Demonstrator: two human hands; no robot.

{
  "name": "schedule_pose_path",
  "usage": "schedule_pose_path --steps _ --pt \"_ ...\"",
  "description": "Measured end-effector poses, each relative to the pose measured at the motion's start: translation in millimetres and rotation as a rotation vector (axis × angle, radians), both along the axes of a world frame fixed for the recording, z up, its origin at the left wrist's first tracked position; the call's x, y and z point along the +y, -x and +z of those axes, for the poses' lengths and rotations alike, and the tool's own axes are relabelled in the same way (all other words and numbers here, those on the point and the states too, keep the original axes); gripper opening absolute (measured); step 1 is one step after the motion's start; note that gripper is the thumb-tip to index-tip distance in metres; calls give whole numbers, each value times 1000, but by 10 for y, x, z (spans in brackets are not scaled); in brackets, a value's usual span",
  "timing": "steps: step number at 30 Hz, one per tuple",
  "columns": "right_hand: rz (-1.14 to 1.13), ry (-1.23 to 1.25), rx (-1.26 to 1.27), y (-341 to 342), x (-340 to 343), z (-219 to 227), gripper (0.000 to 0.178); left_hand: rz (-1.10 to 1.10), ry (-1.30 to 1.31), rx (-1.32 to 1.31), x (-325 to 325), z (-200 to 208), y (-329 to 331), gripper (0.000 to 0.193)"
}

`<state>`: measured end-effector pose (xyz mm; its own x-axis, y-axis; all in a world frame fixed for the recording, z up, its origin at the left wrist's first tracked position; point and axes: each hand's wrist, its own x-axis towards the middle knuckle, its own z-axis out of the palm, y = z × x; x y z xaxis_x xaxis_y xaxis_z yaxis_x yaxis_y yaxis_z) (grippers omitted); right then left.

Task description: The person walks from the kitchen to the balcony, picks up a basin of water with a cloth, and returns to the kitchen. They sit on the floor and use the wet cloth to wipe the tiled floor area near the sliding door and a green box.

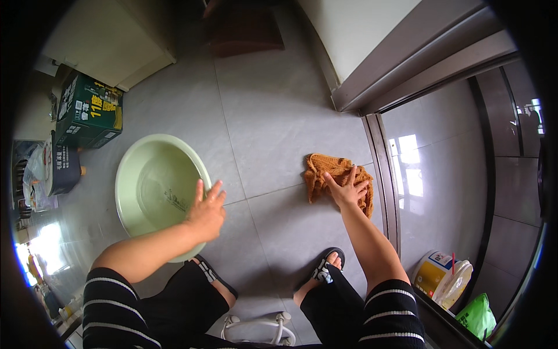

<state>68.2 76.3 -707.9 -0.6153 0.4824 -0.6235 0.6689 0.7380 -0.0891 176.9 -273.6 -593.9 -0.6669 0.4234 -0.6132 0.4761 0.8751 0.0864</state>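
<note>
A brown-orange cloth (321, 168) lies bunched on the grey tiled floor, close to a door track on the right. My right hand (347, 191) presses down on it with fingers spread. To the left stands a pale green basin (135, 192) with what looks like clear water in it. My left hand (207, 212) is beside the basin's right rim, fingers apart and holding nothing. Whether it touches the rim, I cannot tell.
A green carton (93, 110) and a dark container (65, 168) stand at the left. The metal door track (385, 174) runs along the right. Beyond it sit a white-and-yellow bucket (437, 276) and a green bag (478, 317). A white-framed stool (256, 328) is between my legs.
</note>
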Motion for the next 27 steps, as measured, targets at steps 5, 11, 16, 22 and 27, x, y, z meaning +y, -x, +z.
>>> schedule_pose_path --steps 5,11,16,22,27 --pt "36 -94 10 101 -230 -79 116 161 52 48 -384 -35 325 32" --pt "346 -275 291 -129 -548 -302 81 179 449 179 -247 -440 582 58" --pt "1177 -58 390 -1264 -816 -345 66 651 254 -149 387 -681 845 114" --pt "2287 645 263 -1286 -944 -532 53 796 248 -353 187 -979 849 150" --pt "1827 502 286 1035 -1399 -325 87 793 287 -427 100 -1087 858 152"
